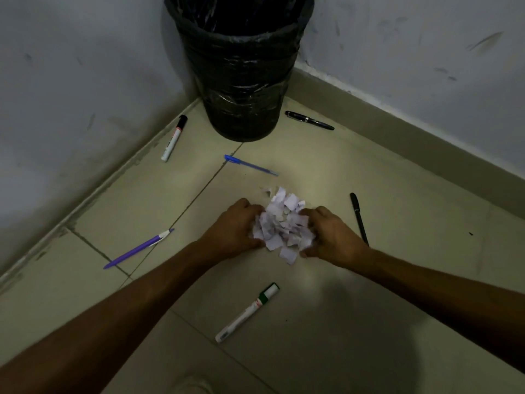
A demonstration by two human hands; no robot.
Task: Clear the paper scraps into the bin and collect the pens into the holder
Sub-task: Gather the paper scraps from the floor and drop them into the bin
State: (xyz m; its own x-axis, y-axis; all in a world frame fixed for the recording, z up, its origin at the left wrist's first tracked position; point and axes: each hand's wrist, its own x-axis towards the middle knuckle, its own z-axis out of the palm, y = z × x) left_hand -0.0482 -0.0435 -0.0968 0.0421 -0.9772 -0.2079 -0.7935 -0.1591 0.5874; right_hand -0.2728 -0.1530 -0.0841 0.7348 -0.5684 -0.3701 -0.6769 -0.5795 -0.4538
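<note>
A heap of white paper scraps (284, 223) lies on the tiled floor, cupped between my left hand (235, 231) and my right hand (332, 234), which press on it from either side. A black bin (241, 69) with a black liner stands in the wall corner beyond. Pens lie scattered: a black-capped white marker (174, 138), a blue pen (250, 165), a black fountain pen (309, 120), a black pen (358, 218), a purple pen (138, 248) and a green-capped marker (246, 312). No holder is in view.
Two scuffed white walls (85, 81) meet behind the bin, with a skirting strip along the floor. The beige floor tiles (397, 308) have dark grout lines.
</note>
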